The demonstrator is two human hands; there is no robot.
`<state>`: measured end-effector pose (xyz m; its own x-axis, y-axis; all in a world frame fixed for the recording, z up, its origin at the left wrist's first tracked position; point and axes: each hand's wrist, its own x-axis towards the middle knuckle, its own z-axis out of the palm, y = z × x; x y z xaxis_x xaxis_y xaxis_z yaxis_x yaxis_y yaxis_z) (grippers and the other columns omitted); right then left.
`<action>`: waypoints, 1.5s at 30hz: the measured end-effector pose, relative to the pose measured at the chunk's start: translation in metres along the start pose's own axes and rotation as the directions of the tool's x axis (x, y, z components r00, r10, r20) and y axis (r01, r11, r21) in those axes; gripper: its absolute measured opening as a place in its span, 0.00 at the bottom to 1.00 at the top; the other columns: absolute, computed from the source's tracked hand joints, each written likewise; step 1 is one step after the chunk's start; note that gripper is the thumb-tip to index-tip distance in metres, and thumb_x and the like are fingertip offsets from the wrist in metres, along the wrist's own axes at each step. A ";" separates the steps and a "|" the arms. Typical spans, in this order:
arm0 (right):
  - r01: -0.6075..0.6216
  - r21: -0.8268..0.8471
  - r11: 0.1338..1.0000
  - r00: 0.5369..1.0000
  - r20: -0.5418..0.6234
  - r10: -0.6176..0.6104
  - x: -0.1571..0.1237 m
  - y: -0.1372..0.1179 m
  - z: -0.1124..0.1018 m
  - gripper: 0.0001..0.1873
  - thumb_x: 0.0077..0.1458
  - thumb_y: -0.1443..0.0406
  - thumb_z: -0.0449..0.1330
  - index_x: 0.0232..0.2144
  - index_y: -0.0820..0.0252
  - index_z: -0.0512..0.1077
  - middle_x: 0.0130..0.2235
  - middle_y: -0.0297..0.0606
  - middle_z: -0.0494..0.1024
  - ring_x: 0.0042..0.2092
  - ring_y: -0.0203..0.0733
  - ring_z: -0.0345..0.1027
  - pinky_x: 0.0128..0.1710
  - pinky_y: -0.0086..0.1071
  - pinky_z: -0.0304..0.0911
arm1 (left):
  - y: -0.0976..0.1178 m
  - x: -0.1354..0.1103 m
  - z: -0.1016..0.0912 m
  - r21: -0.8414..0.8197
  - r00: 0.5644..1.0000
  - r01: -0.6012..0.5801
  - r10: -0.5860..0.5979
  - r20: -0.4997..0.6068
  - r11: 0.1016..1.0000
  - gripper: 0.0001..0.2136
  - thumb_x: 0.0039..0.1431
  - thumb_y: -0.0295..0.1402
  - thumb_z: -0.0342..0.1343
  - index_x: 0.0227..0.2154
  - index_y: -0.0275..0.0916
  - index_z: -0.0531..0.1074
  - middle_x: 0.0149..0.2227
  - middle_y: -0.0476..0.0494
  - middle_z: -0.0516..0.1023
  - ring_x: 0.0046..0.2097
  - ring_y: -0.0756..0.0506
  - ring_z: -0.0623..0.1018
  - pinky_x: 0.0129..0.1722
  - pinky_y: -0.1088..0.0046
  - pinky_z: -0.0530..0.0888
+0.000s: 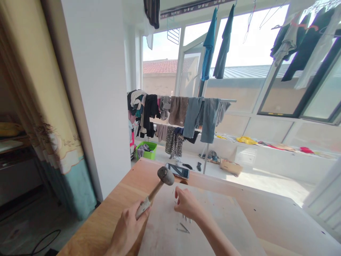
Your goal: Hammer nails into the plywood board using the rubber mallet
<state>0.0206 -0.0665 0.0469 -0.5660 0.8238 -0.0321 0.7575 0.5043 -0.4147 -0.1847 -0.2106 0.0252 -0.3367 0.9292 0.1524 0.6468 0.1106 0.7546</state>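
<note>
Your left hand (131,221) is wrapped around the lower handle of a hammer (156,191), fingers closed and thumb laid along the pale wrapping near the grip's end. The hammer slants up and away from you to the right, so its thick, rounded grey head (165,176) is raised in front of your hands, over the far left part of the board (213,217) as you see it. Your right hand (186,202) is at the board, to the right of the hammer and apart from it, with the fingers curled in toward the palm and the thumb side turned to the left; the fingertips are too small and partly hidden, so you cannot tell whether they pinch anything or are pressed together. Just below that hand, on the near side, a few slim metal nails (184,227) are on the board, two of them meeting at one end in a V; others show close under your wrist, partly covered by it. The board lies flat on the wooden table (106,220), and a phone (178,171) lies beyond its far edge, behind the hammer's head.
</note>
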 end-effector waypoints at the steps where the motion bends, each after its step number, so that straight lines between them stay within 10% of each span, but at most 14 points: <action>1: 0.001 -0.008 1.000 1.000 -0.004 -0.001 0.000 -0.003 0.003 0.17 0.37 0.75 0.58 0.33 0.59 0.69 0.30 0.36 0.73 0.34 0.40 0.64 0.28 0.28 0.47 | 0.001 0.000 0.000 -0.001 1.000 0.002 -0.002 0.002 1.000 0.17 0.63 0.50 0.49 0.39 0.43 0.75 0.32 0.47 0.82 0.36 0.45 0.81 0.34 0.78 0.71; 7: 0.081 0.120 0.990 0.996 -0.032 -0.077 0.006 -0.001 0.002 0.12 0.34 0.75 0.57 0.25 0.58 0.69 0.25 0.33 0.71 0.26 0.37 0.61 0.26 0.29 0.49 | 0.005 0.000 -0.003 0.017 0.999 0.036 -0.035 -0.024 0.999 0.19 0.64 0.50 0.47 0.38 0.42 0.75 0.30 0.47 0.81 0.35 0.44 0.81 0.35 0.76 0.71; 15: 0.207 0.602 0.771 0.915 -0.399 0.065 0.020 0.046 0.012 0.08 0.46 0.62 0.55 0.29 0.59 0.72 0.27 0.34 0.73 0.29 0.40 0.67 0.30 0.31 0.61 | 0.003 -0.004 -0.003 0.005 1.000 0.020 -0.020 -0.020 1.000 0.18 0.64 0.49 0.47 0.37 0.42 0.74 0.31 0.48 0.81 0.35 0.45 0.80 0.35 0.77 0.70; 45: 0.237 0.457 0.857 0.925 -0.377 -0.055 0.017 0.047 0.029 0.20 0.46 0.71 0.54 0.44 0.58 0.67 0.30 0.32 0.76 0.30 0.38 0.68 0.33 0.30 0.63 | 0.028 0.013 0.009 0.168 0.998 -0.024 0.013 0.067 0.986 0.12 0.63 0.43 0.51 0.41 0.46 0.76 0.39 0.45 0.83 0.42 0.44 0.82 0.38 0.77 0.70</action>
<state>0.0368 -0.0362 0.0003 -0.4425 0.8315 0.3359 0.3662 0.5094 -0.7787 -0.1646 -0.1925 0.0426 -0.2813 0.9522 0.1189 0.7603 0.1456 0.6330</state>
